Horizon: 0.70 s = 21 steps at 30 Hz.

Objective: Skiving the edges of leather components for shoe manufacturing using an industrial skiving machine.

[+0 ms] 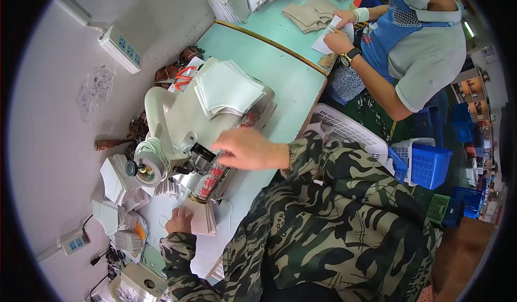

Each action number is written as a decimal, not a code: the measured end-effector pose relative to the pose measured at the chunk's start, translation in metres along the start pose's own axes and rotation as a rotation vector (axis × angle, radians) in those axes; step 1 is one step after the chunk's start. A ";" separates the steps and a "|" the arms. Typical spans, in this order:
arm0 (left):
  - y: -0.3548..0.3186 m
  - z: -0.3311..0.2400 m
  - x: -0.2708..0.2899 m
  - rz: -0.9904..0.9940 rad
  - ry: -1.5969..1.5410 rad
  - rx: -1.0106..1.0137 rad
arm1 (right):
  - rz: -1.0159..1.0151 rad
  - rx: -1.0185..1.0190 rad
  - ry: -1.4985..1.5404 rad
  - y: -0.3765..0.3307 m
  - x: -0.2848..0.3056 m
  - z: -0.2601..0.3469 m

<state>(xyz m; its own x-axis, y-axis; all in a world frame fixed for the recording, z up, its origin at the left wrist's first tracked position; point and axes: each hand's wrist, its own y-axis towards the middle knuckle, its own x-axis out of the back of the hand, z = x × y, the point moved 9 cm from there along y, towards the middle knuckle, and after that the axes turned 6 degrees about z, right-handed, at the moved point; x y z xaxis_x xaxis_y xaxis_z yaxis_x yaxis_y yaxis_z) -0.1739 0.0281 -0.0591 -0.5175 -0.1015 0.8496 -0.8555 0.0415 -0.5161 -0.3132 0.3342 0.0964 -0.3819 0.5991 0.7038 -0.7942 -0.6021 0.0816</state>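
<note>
A cream-coloured industrial machine (pixel 157 110) with an arched arm stands on the pale green table, its dark metal head (pixel 202 159) facing me. My right hand (pixel 249 148) hovers beside that head, thumb and fingers apart, with nothing visible between them. A red-and-white patterned strip (pixel 209 183) runs along the machine's near side, just below this hand. My left hand (pixel 179 220) has bent fingers at the left edge of a small stack of beige cut pieces (pixel 203 217); its fingertips are partly hidden. White cut pieces (pixel 229 88) lie fanned on the machine's flat top.
Several stacks of pale cut pieces (pixel 116 181) line the wall side, near orange-handled scissors (pixel 186 77). Across the table joint, a masked co-worker (pixel 431 59) handles a white piece (pixel 323 42). A white basket (pixel 350 132) and blue crates (pixel 431 164) stand at right.
</note>
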 end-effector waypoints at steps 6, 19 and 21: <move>-0.009 -0.014 0.039 -0.146 -0.059 -0.218 | 0.340 -0.084 0.383 -0.013 -0.059 -0.001; 0.053 -0.113 0.102 0.345 -0.707 -0.433 | 0.406 -0.105 0.036 -0.001 -0.080 -0.012; 0.052 -0.091 0.102 0.397 -0.649 -0.319 | 0.312 -0.056 0.157 0.010 -0.056 -0.004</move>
<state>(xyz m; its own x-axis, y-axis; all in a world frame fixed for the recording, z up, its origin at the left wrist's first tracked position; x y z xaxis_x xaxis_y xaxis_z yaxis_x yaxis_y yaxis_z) -0.2724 0.1105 0.0106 -0.7534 -0.5697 0.3284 -0.6253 0.4659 -0.6261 -0.3020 0.2971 0.0548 -0.6746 0.4672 0.5715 -0.6510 -0.7414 -0.1625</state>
